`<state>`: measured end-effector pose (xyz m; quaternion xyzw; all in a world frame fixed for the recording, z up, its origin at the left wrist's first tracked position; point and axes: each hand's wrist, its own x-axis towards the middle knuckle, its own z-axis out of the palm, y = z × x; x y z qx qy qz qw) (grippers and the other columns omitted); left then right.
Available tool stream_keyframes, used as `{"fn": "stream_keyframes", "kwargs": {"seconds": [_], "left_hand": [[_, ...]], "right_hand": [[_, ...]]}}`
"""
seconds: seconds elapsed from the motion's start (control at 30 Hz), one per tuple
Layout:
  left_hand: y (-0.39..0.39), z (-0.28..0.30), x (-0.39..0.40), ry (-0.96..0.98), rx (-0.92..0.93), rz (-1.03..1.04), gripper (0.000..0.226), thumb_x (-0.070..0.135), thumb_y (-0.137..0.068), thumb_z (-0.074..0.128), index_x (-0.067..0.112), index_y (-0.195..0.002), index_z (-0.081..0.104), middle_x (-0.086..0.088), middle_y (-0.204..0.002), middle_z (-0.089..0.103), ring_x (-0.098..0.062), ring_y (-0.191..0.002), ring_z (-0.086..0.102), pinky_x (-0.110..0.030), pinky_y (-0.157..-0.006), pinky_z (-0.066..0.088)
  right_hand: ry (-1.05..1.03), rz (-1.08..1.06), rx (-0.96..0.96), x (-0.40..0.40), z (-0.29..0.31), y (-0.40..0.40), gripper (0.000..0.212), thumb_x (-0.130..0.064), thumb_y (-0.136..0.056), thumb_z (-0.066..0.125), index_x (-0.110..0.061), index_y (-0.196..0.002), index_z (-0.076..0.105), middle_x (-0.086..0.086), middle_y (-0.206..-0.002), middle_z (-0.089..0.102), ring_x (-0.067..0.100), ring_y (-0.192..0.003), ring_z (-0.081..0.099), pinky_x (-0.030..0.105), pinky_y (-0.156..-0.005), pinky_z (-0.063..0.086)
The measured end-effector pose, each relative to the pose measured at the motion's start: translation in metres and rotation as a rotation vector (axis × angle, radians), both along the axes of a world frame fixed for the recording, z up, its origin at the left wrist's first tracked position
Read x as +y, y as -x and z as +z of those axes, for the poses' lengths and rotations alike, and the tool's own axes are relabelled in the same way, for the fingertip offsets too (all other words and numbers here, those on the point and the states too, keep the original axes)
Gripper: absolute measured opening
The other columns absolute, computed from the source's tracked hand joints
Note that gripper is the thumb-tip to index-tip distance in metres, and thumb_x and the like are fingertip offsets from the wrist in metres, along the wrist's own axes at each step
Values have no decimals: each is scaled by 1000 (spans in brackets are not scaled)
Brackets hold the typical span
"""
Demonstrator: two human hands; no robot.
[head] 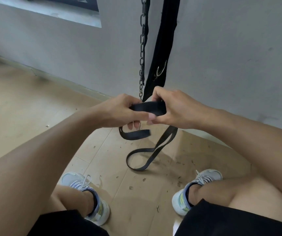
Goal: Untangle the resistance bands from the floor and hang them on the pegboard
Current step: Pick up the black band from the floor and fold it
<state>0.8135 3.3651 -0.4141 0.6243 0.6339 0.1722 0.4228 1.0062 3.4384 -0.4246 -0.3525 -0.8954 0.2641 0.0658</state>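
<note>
A black resistance band stretches between both hands at mid-frame. My left hand grips its left end, fingers curled round it, with a small metal clip showing under the fingers. My right hand pinches the right end. One short loop of the band droops below the left hand. A longer loop hangs from the right hand down to the tiled floor. No pegboard is in view.
A black chain and a wide black strap with a metal hook hang down the grey wall behind the hands. My two shoes stand apart on the beige floor, which is strewn with dark debris.
</note>
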Motion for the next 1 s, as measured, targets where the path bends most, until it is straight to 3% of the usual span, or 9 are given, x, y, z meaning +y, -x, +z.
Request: {"fn": "stream_keyframes", "kwargs": {"seconds": [0.07,0.2,0.3,0.37,0.5,0.67,0.77,0.9,1.0], "left_hand": [[-4,-2,0,-31,-17,5,35,50,-89,71,17,-77,66,7,-59,65,-5,-53,57,-13,-53,40],[-7,-1,0,-146,2,40,34,43,-87,75,13,-75,65,5,-57,53,-10,-51,47,-22,-52,37],[-8,2,1,-218,-37,142,47,52,-89,69,8,-76,64,5,-62,52,-8,-54,42,-20,-53,34],[-7,1,2,-244,-94,229,51,55,-95,59,6,-83,69,4,-70,61,-8,-58,47,-26,-61,38],[-6,0,3,-271,-89,321,46,51,-97,60,7,-84,66,-1,-68,48,-14,-61,43,-33,-62,35],[-9,3,2,-274,-88,372,40,45,-93,67,6,-85,67,-2,-71,51,-12,-60,43,-30,-61,36],[-7,4,2,-243,-119,391,38,43,-90,71,6,-85,68,-3,-73,52,-14,-64,46,-32,-65,38],[-5,3,2,-183,-70,414,34,42,-89,73,9,-82,67,0,-68,48,-15,-62,45,-30,-62,36],[0,1,3,-151,-50,437,29,41,-88,73,16,-76,65,0,-66,48,-17,-63,46,-30,-62,35]], "right_hand": [[-13,36,-19,-5,-2,6,48,-49,-76,88,-27,-94,50,-15,-87,59,2,-77,57,22,-60,41],[-40,61,5,-9,-4,18,50,-51,-76,87,-41,-78,39,-18,-81,49,-2,-71,51,17,-57,33],[-114,-13,-4,-12,2,21,48,-61,-78,81,-38,-81,39,-19,-77,48,-1,-69,48,19,-55,30],[-187,-95,-2,-13,1,22,46,-64,-82,75,-36,-90,40,-20,-74,47,-1,-68,48,23,-56,33],[-196,-236,72,-5,-7,21,41,-64,-83,75,-34,-98,52,-19,-79,60,0,-74,59,28,-63,47],[37,-151,120,-2,-12,22,33,-54,-89,74,-32,-113,68,-11,-102,66,8,-92,61,22,-72,45],[172,-127,121,0,-16,20,22,-51,-93,71,-32,-104,71,-10,-89,64,7,-82,61,28,-70,44],[334,-76,36,6,-16,13,20,-43,-86,82,-30,-83,68,-11,-71,65,4,-64,64,23,-64,48],[329,-59,-43,9,-17,8,22,-41,-82,86,-29,-77,68,-16,-61,62,-4,-55,57,20,-61,43]]}}
